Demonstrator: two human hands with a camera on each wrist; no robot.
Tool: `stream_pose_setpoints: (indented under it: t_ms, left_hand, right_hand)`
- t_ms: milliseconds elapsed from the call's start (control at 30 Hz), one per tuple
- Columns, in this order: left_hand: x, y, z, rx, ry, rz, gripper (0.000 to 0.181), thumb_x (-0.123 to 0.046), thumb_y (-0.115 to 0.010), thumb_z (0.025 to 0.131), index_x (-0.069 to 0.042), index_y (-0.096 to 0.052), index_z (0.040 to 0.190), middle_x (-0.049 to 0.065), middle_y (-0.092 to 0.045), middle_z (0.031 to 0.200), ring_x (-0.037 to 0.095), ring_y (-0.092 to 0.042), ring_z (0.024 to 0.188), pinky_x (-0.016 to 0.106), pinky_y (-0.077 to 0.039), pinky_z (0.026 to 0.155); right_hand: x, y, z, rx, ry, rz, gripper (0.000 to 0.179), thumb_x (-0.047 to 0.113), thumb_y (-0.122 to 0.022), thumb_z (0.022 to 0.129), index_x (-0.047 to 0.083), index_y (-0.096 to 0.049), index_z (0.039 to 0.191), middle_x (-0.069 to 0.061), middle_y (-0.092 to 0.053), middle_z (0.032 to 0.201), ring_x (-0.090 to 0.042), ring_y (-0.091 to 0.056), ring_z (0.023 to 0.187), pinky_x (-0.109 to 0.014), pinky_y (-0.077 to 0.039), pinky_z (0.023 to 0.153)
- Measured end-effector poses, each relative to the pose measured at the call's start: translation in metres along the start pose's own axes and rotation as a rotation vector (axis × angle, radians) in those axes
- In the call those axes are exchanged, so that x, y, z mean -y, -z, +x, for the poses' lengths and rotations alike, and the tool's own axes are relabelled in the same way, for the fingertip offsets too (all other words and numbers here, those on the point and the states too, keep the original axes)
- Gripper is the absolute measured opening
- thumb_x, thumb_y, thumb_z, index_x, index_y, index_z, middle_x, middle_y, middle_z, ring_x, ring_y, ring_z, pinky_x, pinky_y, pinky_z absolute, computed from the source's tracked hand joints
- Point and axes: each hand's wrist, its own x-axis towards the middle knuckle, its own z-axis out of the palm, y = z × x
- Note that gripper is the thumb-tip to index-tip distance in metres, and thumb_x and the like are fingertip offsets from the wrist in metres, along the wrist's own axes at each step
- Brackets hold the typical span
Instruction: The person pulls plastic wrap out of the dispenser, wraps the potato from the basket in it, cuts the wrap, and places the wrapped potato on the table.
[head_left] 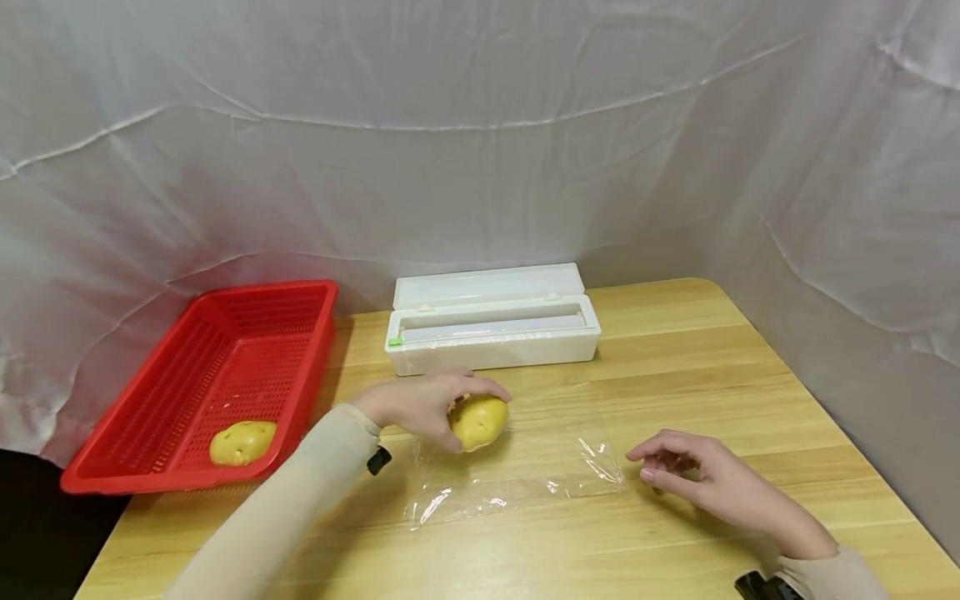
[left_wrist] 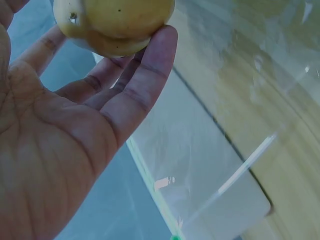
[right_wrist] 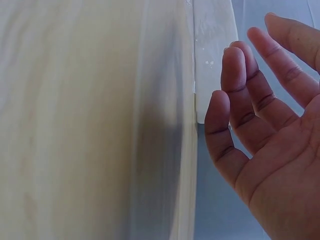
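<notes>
Plainly, we had the potato [head_left: 480,423] in our left hand [head_left: 431,408], thumb and fingers curled round it, above the clear wrap [head_left: 521,475]. Our right hand [head_left: 701,479] held nothing, its fingers loosely bent, nearer the wrap's three o'clock edge, just beside it; from there the potato lay a little past nine o'clock. The wrap ran longest from nine to three; we couldn't fairly tell whether the potato touched it.
</notes>
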Motion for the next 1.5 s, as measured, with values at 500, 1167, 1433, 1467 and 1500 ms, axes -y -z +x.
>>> stream_pose_setpoints:
  t_ms: [500,1167,1433,1467,1500]
  left_hand:
    - [-0.015,-0.019,0.027,0.099,0.03,0.072,0.094,0.003,-0.086,0.07,-0.029,-0.057,0.153,0.001,-0.057,0.133,0.011,-0.055,0.114,0.035,-0.048,0.106]
    - [-0.022,-0.02,0.037,0.155,0.063,0.081,0.096,0.005,-0.089,0.07,-0.029,-0.057,0.154,0.005,-0.054,0.141,0.015,-0.055,0.122,0.048,-0.05,0.113]
    - [-0.018,-0.02,0.036,0.161,0.089,0.079,0.097,0.004,-0.089,0.072,-0.033,-0.056,0.155,0.004,-0.054,0.139,0.016,-0.055,0.122,0.047,-0.048,0.114]
    - [-0.017,-0.021,0.036,0.162,0.091,0.078,0.097,0.004,-0.089,0.072,-0.033,-0.055,0.155,0.003,-0.054,0.139,0.016,-0.055,0.122,0.047,-0.048,0.114]
    - [-0.017,-0.021,0.036,0.161,0.093,0.075,0.097,0.004,-0.088,0.072,-0.033,-0.055,0.156,0.004,-0.054,0.139,0.017,-0.055,0.123,0.047,-0.048,0.115]
  right_hand:
    - [-0.005,0.005,-0.004,0.003,-0.026,0.002,0.022,0.01,-0.072,0.103,0.02,-0.075,0.122,0.014,-0.071,0.099,-0.004,-0.064,0.086,-0.022,-0.053,0.071]
    - [-0.005,0.005,-0.004,0.02,-0.029,-0.003,0.022,0.01,-0.072,0.103,0.02,-0.075,0.123,0.013,-0.072,0.1,-0.002,-0.064,0.088,-0.022,-0.054,0.072]
    - [-0.004,0.005,-0.002,0.02,-0.026,-0.017,0.022,0.011,-0.072,0.102,0.02,-0.075,0.122,0.014,-0.072,0.101,-0.001,-0.064,0.089,-0.022,-0.055,0.072]
    - [-0.004,0.005,-0.002,0.02,-0.025,-0.018,0.022,0.011,-0.073,0.102,0.02,-0.075,0.122,0.014,-0.072,0.101,-0.001,-0.064,0.088,-0.022,-0.055,0.072]
    - [-0.004,0.005,-0.002,0.021,-0.025,-0.017,0.022,0.011,-0.073,0.102,0.02,-0.075,0.122,0.014,-0.072,0.101,-0.001,-0.064,0.088,-0.022,-0.055,0.072]
